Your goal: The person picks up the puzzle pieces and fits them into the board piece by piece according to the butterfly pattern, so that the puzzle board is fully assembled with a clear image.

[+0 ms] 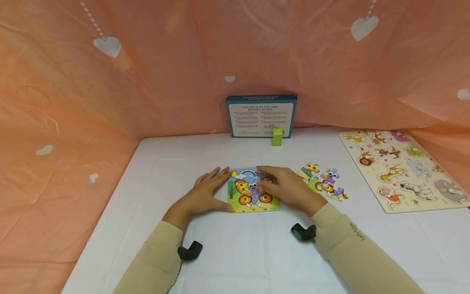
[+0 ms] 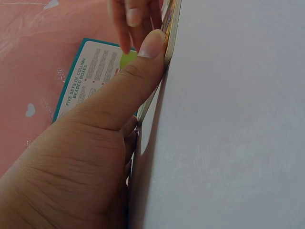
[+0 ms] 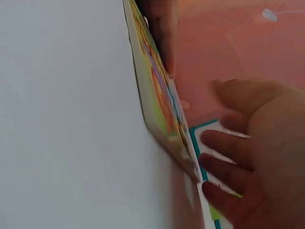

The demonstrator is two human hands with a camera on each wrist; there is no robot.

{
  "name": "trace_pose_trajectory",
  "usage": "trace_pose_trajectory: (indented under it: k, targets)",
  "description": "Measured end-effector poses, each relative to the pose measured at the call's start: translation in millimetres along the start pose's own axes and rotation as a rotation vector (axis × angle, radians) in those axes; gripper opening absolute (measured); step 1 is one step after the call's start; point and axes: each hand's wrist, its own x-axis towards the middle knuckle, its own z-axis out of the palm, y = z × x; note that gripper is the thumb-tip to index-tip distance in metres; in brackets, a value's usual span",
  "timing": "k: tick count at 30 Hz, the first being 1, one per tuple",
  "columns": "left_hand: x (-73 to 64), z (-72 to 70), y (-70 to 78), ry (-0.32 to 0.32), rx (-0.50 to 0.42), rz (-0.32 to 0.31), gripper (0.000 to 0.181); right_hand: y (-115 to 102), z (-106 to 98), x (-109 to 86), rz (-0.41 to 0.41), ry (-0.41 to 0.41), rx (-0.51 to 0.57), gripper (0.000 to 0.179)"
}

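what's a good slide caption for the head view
Left hand at the left edge of a butterfly puzzle, right hand over its right side, loose pieces lying farther right.

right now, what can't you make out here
Head view: upper right of the butterfly puzzle, covered by the right hand; right wrist view is too steep.
Head and left wrist views: fine print on the box, too small.
Head view: near right corner of the animal board, cut off by the frame edge.
Right wrist view: uppermost fingertip, blurred.
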Motion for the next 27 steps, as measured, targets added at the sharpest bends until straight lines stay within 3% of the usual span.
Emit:
trace_pose_trajectory:
  k: [3,13,19,23,27]
  targets:
    - [0.0,0.7,-0.7,0.003,0.0,0.008,0.12,5.1,-6.0,0.4,0.03,0.059,0.146,0.052]
    - [0.0,0.1,-0.1,-0.001,0.008,0.001,0.12,39.7,-30.7,-9.6,0.03,0.414,0.542,0.049]
    - [0.8,0.1,1.1,-0.001,0.013,0.001,0.12,61.2,-51.2,-24.1,0.009,0.665,0.61,0.044]
    - [0.9,0.3,1.0,-0.004,0.012,-0.007,0.12,76.3,-62.6,-35.5,0.036,0.708,0.636,0.038]
    - [0.7,1.1,0.2,-0.003,0.009,-0.017,0.12,86.4,-69.4,-41.3,0.064,0.677,0.702,0.038]
